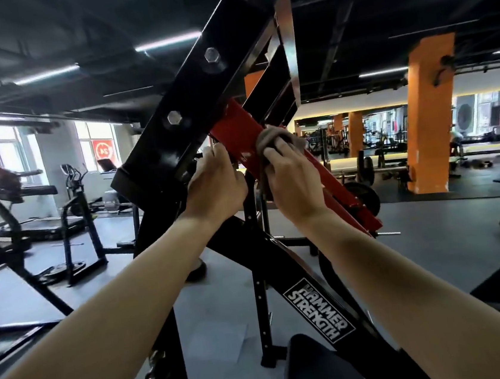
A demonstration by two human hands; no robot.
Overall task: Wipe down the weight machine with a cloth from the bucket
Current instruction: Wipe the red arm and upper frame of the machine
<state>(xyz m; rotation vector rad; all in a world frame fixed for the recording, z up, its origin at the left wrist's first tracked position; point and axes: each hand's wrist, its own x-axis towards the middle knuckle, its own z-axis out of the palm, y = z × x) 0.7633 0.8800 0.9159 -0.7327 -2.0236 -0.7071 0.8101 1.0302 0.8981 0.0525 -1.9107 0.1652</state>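
Head view, up along the weight machine: black beam slanting from 7 o'clock to 1 o'clock, two hex bolts on its face. Under the beam, a red arm, running down toward 4 o'clock. Right grip just off centre toward 3 o'clock: grasps a grey-brown cloth, fingers curled over it, presses it onto the red arm's upper face. Cloth bunched at the fingertips on the 12 o'clock side, one end seemingly hanging by the palm at its 9 o'clock edge. Left grip just beside, on the 9 o'clock side, not touching the right: clenched at the joint of red arm and black beam; cannot tell what, if anything, sits inside the fingers. Bare forearms in from 7 and 5 o'clock. Toward 6 o'clock, a black strut bearing a white HAMMER STRENGTH label, and a dark seat pad at the bottom edge. At 3 o'clock, an orange pillar; at 9 o'clock, other gym machines before bright windows.
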